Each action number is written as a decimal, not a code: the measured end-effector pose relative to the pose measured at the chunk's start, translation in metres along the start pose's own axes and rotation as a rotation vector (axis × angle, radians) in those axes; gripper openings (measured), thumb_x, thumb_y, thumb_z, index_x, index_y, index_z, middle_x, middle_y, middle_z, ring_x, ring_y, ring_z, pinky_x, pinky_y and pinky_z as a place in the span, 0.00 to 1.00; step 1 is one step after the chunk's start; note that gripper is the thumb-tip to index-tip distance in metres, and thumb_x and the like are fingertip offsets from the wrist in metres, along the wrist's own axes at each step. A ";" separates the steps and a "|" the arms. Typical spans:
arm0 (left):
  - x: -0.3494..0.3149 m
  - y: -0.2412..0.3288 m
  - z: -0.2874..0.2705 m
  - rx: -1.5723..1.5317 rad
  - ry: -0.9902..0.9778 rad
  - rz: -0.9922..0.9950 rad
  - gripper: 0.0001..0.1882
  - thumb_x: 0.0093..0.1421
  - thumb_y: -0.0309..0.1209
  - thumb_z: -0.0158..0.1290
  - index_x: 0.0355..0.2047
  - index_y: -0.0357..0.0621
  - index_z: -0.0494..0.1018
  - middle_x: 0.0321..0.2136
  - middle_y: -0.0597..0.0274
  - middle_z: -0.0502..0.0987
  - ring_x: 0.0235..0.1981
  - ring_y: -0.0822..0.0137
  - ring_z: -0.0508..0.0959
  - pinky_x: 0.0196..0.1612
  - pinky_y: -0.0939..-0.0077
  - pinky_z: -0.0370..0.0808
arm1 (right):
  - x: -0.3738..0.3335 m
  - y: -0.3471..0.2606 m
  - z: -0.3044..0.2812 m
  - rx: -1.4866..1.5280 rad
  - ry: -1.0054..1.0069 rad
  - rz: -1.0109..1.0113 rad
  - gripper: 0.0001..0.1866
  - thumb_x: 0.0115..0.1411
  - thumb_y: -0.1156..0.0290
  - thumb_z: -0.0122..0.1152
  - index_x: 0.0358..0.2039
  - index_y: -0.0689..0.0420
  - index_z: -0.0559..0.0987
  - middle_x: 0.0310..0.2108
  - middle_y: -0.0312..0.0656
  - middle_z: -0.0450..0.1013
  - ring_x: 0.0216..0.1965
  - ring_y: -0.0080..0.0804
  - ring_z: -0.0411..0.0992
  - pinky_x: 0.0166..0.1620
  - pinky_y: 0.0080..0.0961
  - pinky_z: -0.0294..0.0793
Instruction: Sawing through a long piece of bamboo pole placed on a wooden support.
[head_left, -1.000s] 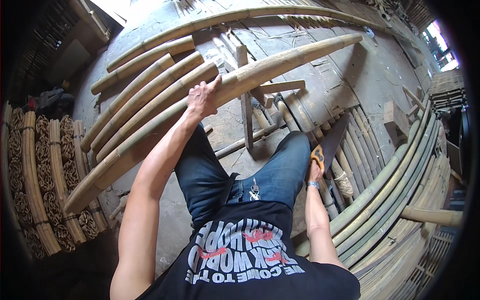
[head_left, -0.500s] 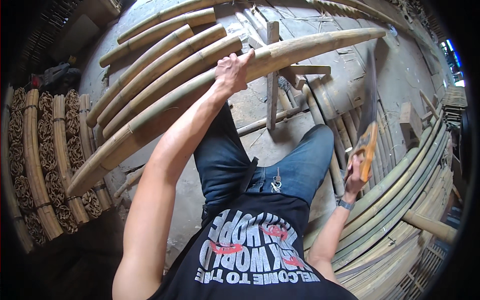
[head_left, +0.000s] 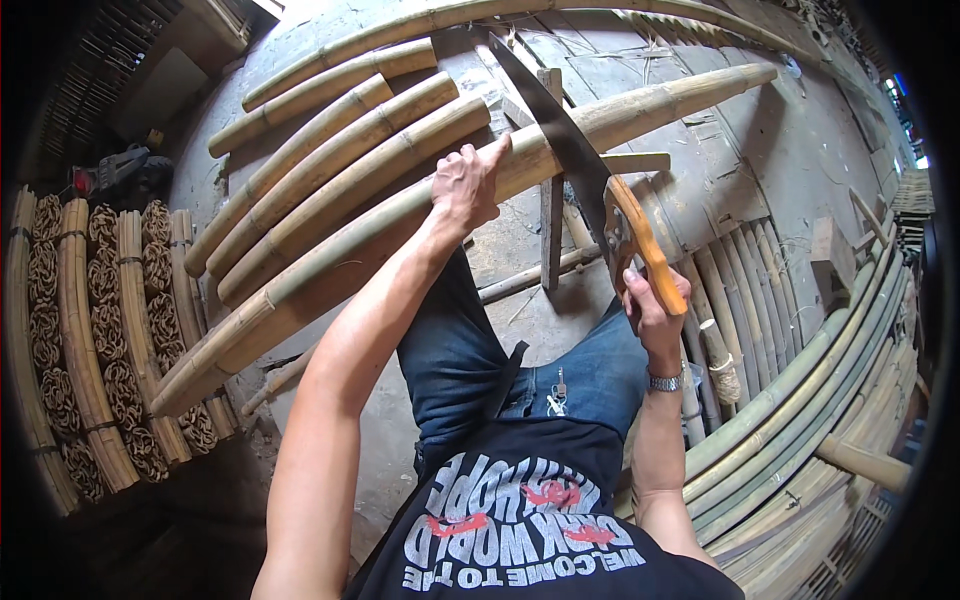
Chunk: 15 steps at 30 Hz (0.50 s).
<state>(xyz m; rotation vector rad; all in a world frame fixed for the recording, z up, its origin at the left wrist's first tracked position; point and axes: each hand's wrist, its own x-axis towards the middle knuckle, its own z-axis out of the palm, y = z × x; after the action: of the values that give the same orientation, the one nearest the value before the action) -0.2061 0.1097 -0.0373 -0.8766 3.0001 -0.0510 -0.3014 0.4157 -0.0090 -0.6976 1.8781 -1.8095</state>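
A thick bamboo pole (head_left: 650,103) lies slantwise before me, resting at a wooden stand with an upright post (head_left: 550,235). My left hand (head_left: 467,187) is wrapped over the pole's top side, left of the post, thumb pointing along it. In my right hand (head_left: 655,308) is a handsaw, its orange-brown wooden handle (head_left: 652,255) gripped near the lower end. The dark saw blade (head_left: 560,130) crosses over the pole just right of the post, tip pointing up and away. Whether the teeth touch the bamboo I cannot tell.
Several cut bamboo lengths (head_left: 390,145) lie beyond the pole on the left. Bundled bamboo strips and curled pieces (head_left: 105,330) stand at far left. Long green poles (head_left: 780,410) are stacked at right, near a wooden block (head_left: 832,255). A power tool (head_left: 125,172) sits at upper left.
My right hand has swung the saw left and inward, from beside the right knee to across the pole. My left hand keeps its hold on the pole. The whole view has shifted slightly.
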 end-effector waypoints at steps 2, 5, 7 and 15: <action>-0.002 -0.001 0.001 -0.012 0.001 0.005 0.59 0.41 0.34 0.74 0.72 0.69 0.55 0.41 0.48 0.77 0.40 0.50 0.83 0.39 0.56 0.81 | -0.004 0.004 -0.007 0.037 -0.022 0.015 0.13 0.64 0.74 0.66 0.22 0.58 0.75 0.15 0.30 0.68 0.15 0.15 0.63 0.20 0.18 0.60; -0.003 -0.003 0.002 -0.024 0.000 0.007 0.60 0.40 0.34 0.74 0.73 0.69 0.55 0.42 0.48 0.77 0.40 0.50 0.83 0.40 0.56 0.80 | -0.007 0.010 -0.018 0.036 -0.043 0.061 0.13 0.63 0.74 0.66 0.22 0.58 0.75 0.15 0.30 0.69 0.15 0.15 0.63 0.20 0.18 0.60; -0.003 -0.003 0.001 -0.024 0.001 0.007 0.60 0.40 0.34 0.73 0.73 0.68 0.54 0.41 0.49 0.76 0.39 0.50 0.82 0.41 0.56 0.79 | -0.006 0.010 -0.025 0.064 -0.098 0.120 0.12 0.60 0.72 0.68 0.22 0.59 0.75 0.15 0.31 0.69 0.16 0.16 0.64 0.21 0.18 0.60; 0.001 0.000 -0.007 -0.086 -0.018 0.071 0.62 0.37 0.33 0.72 0.74 0.59 0.55 0.52 0.52 0.74 0.49 0.48 0.80 0.52 0.54 0.78 | -0.012 -0.007 -0.063 0.144 -0.055 0.259 0.12 0.55 0.72 0.69 0.20 0.58 0.75 0.14 0.31 0.68 0.13 0.17 0.63 0.19 0.18 0.60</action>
<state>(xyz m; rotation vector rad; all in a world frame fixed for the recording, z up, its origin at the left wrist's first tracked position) -0.2067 0.1092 -0.0303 -0.7723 3.0335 0.0868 -0.3310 0.4724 0.0010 -0.4267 1.6960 -1.7193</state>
